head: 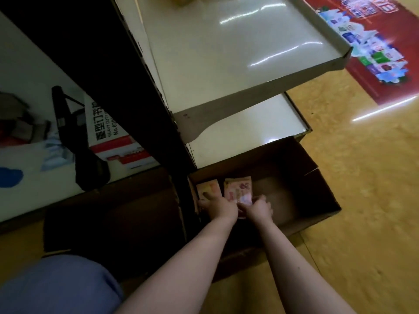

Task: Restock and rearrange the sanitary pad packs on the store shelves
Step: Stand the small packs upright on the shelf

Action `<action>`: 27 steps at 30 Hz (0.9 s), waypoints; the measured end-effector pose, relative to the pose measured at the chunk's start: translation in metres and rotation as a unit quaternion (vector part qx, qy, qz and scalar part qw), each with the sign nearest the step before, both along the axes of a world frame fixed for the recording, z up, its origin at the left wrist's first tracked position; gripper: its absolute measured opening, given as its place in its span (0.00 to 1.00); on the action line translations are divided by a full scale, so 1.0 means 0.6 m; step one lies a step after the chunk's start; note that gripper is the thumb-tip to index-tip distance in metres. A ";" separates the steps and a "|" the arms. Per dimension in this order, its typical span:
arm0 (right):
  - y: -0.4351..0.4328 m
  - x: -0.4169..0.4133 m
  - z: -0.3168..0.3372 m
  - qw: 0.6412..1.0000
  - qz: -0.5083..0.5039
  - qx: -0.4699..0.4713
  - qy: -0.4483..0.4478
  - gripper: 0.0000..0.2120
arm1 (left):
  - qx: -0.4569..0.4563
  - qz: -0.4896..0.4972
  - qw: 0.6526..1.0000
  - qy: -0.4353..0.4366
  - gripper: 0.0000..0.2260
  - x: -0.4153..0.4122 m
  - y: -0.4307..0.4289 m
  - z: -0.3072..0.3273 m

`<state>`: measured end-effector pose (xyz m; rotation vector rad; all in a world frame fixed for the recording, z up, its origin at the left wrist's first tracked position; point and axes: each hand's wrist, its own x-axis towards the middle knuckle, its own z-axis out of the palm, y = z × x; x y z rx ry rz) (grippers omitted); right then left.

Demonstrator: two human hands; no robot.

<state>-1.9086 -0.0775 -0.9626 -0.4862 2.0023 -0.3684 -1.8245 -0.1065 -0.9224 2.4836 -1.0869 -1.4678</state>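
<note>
On the far left a pale bench (34, 177) carries a black bag (74, 137) and, just beside it, a white and red carton (113, 141) with printed lettering. Below, at the bottom corner, a knee in blue cloth (56, 288) pushes into view. A dark shelf upright (145, 109) runs down the middle and hides part of the cardboard box's left side.

Right of the upright, the white upper shelf (226, 64) juts out over the white lower shelf (244, 132), and both overhang the back of an open cardboard box (317, 200) that stands on the floor (374, 200).

Two packs stand side by side in the box's left corner, near the upright. The left hand (221, 206) reaches in with its fingers stretched fairly straight and spread, resting on the lower part of the left pad pack (209, 188). The right hand (257, 208), touching the left one, has its fingers curled over the lower edge of the right pad pack (238, 186) and holds it. The picture is blurred here, so finer details of the hold cannot be told.

At the far upper right a red printed mat (385, 53) lies on the floor, well apart from the box.
</note>
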 end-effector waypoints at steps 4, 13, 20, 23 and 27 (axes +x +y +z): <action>0.004 0.004 0.002 0.997 -0.060 -0.034 -0.028 0.28 | 0.018 -0.055 0.998 0.016 0.40 0.010 -0.004 -0.001; 0.007 0.000 0.039 0.994 -0.051 -0.097 -0.026 0.25 | 0.051 -0.065 0.996 0.021 0.40 0.010 -0.012 0.001; 0.015 -0.027 0.064 0.996 -0.052 -0.070 0.001 0.25 | 0.024 -0.070 0.996 0.045 0.31 0.004 0.003 -0.009; 0.023 -0.038 0.100 0.996 -0.065 -0.064 -0.006 0.24 | 0.004 -0.077 0.996 0.040 0.30 0.003 0.000 0.023; 0.047 -0.038 0.191 0.992 -0.079 -0.102 0.001 0.21 | -0.016 -0.071 0.996 0.049 0.27 0.015 0.017 0.115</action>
